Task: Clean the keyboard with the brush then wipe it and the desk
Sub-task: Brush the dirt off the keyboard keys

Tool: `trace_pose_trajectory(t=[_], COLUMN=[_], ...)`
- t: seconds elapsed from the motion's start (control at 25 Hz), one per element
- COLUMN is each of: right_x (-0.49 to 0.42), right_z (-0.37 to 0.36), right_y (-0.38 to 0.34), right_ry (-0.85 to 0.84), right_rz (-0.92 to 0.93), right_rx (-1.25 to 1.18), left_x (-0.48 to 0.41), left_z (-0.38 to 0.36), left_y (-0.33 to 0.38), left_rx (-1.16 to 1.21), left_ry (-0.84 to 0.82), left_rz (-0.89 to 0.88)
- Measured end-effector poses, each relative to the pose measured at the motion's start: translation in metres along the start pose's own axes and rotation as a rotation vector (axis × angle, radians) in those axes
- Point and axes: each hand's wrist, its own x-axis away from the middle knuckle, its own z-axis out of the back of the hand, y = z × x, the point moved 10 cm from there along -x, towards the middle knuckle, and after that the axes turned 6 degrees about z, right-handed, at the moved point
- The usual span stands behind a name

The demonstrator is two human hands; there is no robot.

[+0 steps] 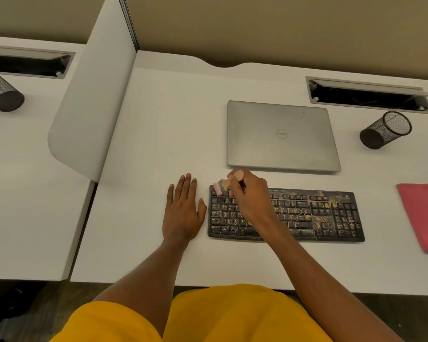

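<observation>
A black keyboard (314, 215) lies on the white desk (173, 134), its keys speckled with tan crumbs, thickest toward the right. My right hand (251, 193) grips a small wooden-handled brush (224, 185) whose pale pink bristles touch the keyboard's top left corner. Just left of the keyboard, my left hand (184, 211) rests flat on the desk, fingers straight. A pink cloth (423, 213) lies on the desk at the right edge of view.
A closed grey laptop (282, 137) sits directly behind the keyboard. A black mesh pen cup (386, 129) lies tipped over at the back right, near a cable slot (368, 95). A white divider panel (92, 99) separates a neighbouring desk on the left.
</observation>
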Motion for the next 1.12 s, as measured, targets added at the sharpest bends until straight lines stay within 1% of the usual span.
trace_pose_trajectory(t=[0.08,0.24,0.32,0.4,0.48,0.68,0.76,0.96,1.04,1.12], right_x=[0.001,0.006,0.005,0.003,0.002,0.009,0.009,0.005,0.007,0.011], right_z=[-0.007,-0.018,-0.009,0.001,-0.002,-0.025,-0.021,-0.002,-0.006,-0.013], right_y=[-0.003,0.0,0.001,-0.002,-0.008,-0.007,-0.004,-0.012,-0.014,-0.013], right_ry=[-0.025,-0.143,-0.12,-0.059,-0.049,-0.194,-0.215,-0.081,-0.071,-0.098], right_rz=[0.009,0.031,0.016,0.018,0.037,0.06,0.043,0.052,0.063,0.065], right_rx=[0.002,0.089,0.068,0.041,0.037,0.135,0.127,0.095,0.122,0.153], left_x=[0.0,0.0,0.0,0.0,0.0,0.0,0.0,0.0,0.0,0.0], left_z=[0.0,0.001,0.001,0.001,0.001,0.001,0.001,0.0,0.0,0.0], left_y=[0.0,0.001,0.0,0.0,0.0,0.001,0.0,0.0,0.0,0.0], left_rx=[-0.004,0.002,0.008,0.007,0.001,0.008,0.012,0.002,0.009,0.008], left_ry=[-0.003,-0.003,0.001,0.007,0.008,0.004,0.006,-0.001,0.008,0.009], left_rz=[0.002,0.001,0.001,0.002,0.001,-0.002,0.0,-0.001,-0.001,-0.002])
